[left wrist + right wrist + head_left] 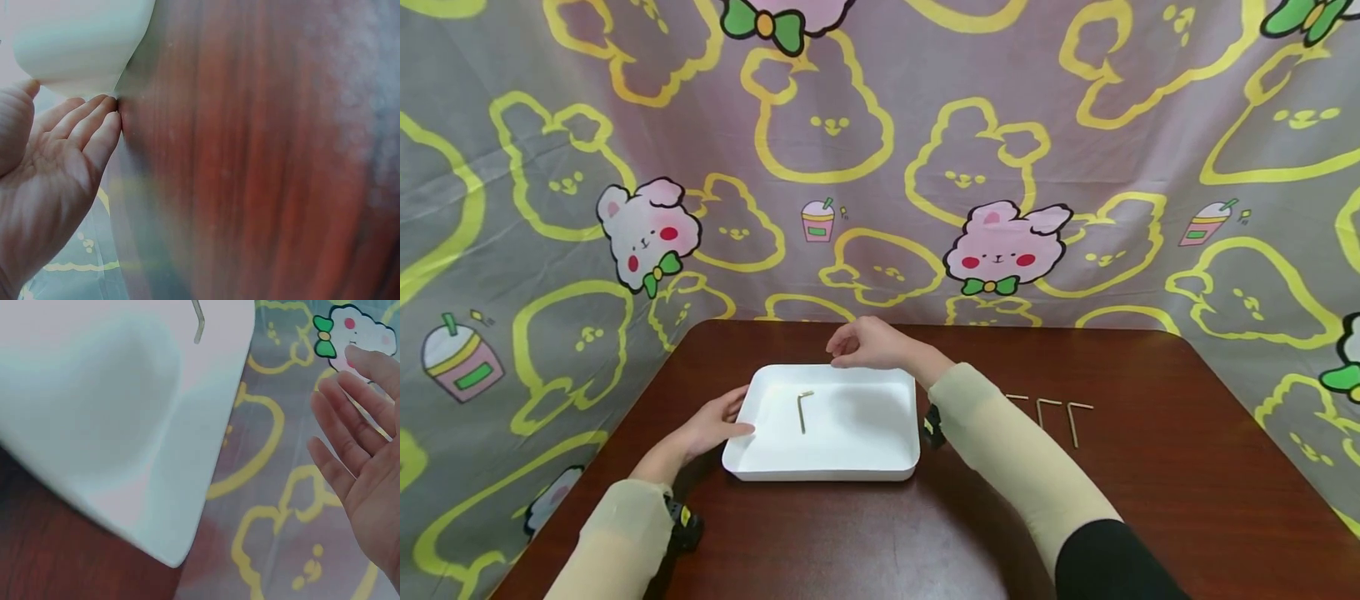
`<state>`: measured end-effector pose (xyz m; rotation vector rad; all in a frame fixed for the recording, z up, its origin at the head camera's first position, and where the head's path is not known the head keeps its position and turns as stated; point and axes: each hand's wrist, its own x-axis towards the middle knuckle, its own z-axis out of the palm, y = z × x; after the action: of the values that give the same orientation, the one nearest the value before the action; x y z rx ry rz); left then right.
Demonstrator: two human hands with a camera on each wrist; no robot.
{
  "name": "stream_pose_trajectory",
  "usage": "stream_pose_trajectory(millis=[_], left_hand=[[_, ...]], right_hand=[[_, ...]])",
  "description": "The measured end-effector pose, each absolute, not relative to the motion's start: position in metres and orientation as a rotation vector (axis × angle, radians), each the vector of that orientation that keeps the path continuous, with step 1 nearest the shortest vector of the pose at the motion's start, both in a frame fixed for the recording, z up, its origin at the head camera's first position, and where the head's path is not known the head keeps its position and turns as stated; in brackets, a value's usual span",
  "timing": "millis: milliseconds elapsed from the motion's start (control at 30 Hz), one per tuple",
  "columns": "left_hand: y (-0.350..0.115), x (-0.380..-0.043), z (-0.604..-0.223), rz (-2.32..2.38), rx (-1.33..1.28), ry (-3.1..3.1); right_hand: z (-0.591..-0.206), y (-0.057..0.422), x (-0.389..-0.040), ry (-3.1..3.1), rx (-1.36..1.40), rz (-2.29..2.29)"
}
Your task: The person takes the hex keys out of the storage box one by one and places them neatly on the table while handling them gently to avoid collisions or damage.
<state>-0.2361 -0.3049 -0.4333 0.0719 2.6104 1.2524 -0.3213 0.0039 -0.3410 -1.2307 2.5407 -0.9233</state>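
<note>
A white rectangular tray (857, 450) lies on the brown table, with one L-shaped, brass-coloured hex key (802, 414) in its left half. My left hand (711, 427) holds the tray's left side, thumb over the rim; in the left wrist view its fingers (94, 128) lie nearly straight against the outer wall. Above the tray's far rim hovers my right hand (876, 343), its fingers loosely bent. The right wrist view shows nothing in that hand (369, 456), with the tray (187, 444) and the hex key's end (200, 331) beside it.
To the right of the tray lie more hex keys (1072, 425) in a row, the nearest partly hidden by my right sleeve (1022, 458). Behind the table (1150, 475) hangs a grey curtain (895, 200) with cartoon rabbits.
</note>
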Motion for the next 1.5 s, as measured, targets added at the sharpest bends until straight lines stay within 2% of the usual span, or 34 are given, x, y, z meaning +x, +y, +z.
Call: stream_pose_trajectory(millis=[500, 1500], left_hand=[[-0.308, -0.237, -0.431, 1.278, 0.068, 2.585], [-0.306, -0.236, -0.433, 1.287, 0.039, 2.582]], right_hand=[[-0.366, -0.038, -0.326, 2.505, -1.165, -1.040], [-0.402, -0.065, -0.324, 2.410, -1.082, -0.598]])
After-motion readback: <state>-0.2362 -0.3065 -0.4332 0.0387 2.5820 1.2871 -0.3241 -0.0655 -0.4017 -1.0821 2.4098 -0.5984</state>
